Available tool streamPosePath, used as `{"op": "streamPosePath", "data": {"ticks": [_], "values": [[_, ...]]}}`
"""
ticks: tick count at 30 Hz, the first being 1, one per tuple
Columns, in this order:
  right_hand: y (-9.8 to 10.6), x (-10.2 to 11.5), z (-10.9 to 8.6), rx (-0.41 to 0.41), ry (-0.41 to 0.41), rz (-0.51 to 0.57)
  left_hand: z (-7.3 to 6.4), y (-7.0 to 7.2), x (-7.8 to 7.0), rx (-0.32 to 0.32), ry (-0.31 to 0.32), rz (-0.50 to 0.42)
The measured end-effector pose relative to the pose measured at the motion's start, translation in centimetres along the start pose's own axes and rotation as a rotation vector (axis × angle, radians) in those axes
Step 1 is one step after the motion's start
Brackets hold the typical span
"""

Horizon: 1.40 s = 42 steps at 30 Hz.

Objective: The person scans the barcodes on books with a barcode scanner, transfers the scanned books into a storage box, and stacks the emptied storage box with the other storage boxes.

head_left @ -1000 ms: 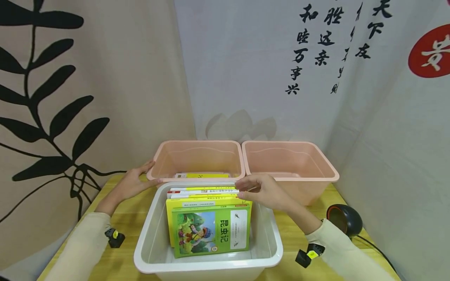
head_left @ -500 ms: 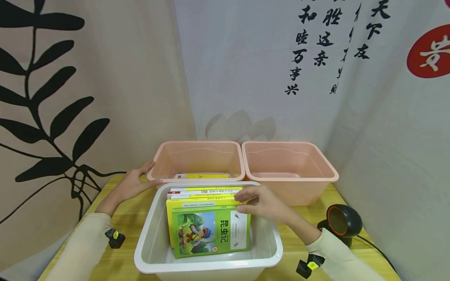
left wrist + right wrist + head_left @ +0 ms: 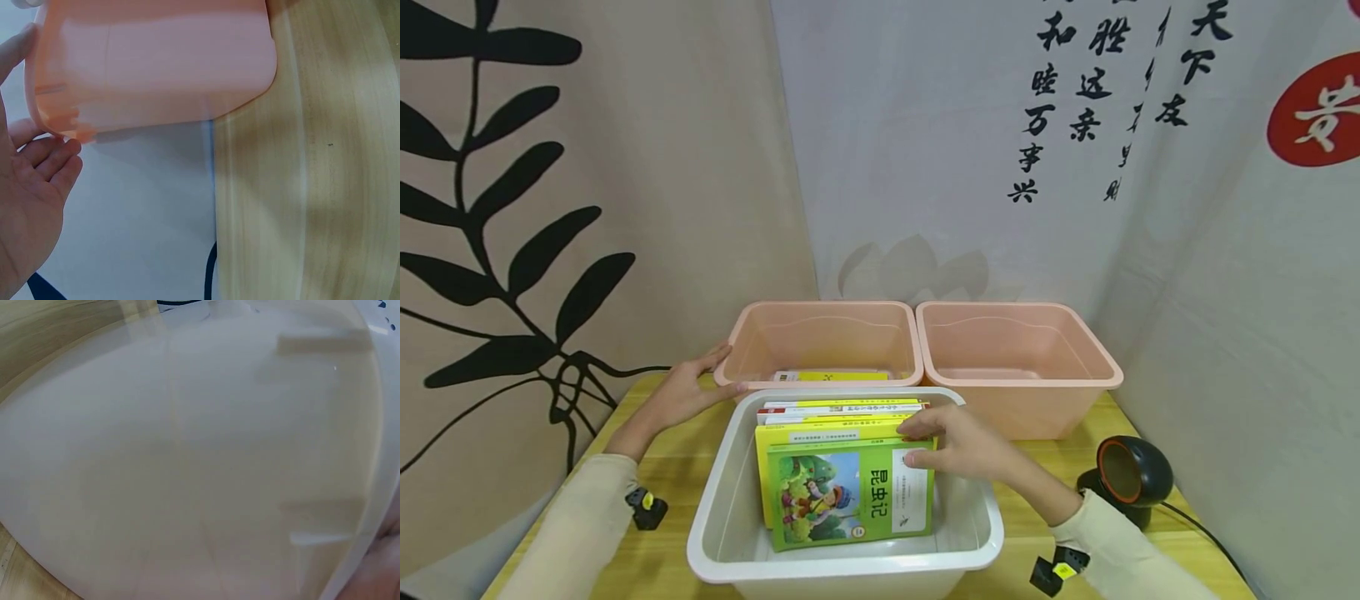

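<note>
My left hand [image 3: 681,393] holds the corner of the left pink bin [image 3: 733,358], thumb on its near rim and fingers along its outer side. In the left wrist view the hand's outer fingers [image 3: 59,162] are curled beside the bin wall. Inside the white bin [image 3: 715,500] stands a row of books, faced by a green picture-covered book [image 3: 820,496]. My right hand [image 3: 962,442] pinches this book's upper right edge, thumb on the cover and fingers over the top. A yellow book [image 3: 835,432] and several more stand behind it. The right wrist view mostly shows the bin's wall.
A second pink bin [image 3: 1015,367] stands beside the left one, behind the white bin. A yellow book [image 3: 835,376] lies in the left pink bin. To the right, a black rounded device [image 3: 1135,471] with a cable sits on the wooden table [image 3: 1030,525].
My right hand has lowered from above the books' upper right corner, its thumb coming onto the green book's cover. My left hand has stayed at the pink bin's corner.
</note>
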State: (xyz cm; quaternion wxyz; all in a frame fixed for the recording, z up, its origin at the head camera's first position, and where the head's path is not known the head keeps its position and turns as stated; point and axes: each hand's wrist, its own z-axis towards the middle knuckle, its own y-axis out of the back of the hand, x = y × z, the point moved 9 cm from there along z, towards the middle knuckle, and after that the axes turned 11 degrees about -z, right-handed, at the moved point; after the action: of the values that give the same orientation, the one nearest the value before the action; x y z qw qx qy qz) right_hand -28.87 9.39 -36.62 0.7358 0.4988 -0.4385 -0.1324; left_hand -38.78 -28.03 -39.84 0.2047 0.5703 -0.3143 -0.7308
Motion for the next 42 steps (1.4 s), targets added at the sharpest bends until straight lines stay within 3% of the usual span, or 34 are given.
{"op": "streamPosePath", "data": {"ticks": [8,23,28,35,42], "values": [[-0.5,0.5,0.2,-0.007,0.041,-0.111,0.2,0.0,-0.1,0.000,0.006,0.002],[-1.4,0.8,0.3,-0.018,0.018,-0.342,0.1,0.0,-0.3,0.003,-0.013,-0.009],[-1.7,1.0,0.3,0.016,0.017,-0.386,0.1,0.0,-0.4,-0.004,-0.022,-0.011],[-1.8,0.9,0.3,0.048,0.006,-0.364,0.1,0.0,-0.3,-0.003,-0.013,-0.015],[-0.7,0.5,0.1,-0.031,0.028,-0.216,0.0,0.0,-0.1,-0.002,-0.005,-0.014]]}}
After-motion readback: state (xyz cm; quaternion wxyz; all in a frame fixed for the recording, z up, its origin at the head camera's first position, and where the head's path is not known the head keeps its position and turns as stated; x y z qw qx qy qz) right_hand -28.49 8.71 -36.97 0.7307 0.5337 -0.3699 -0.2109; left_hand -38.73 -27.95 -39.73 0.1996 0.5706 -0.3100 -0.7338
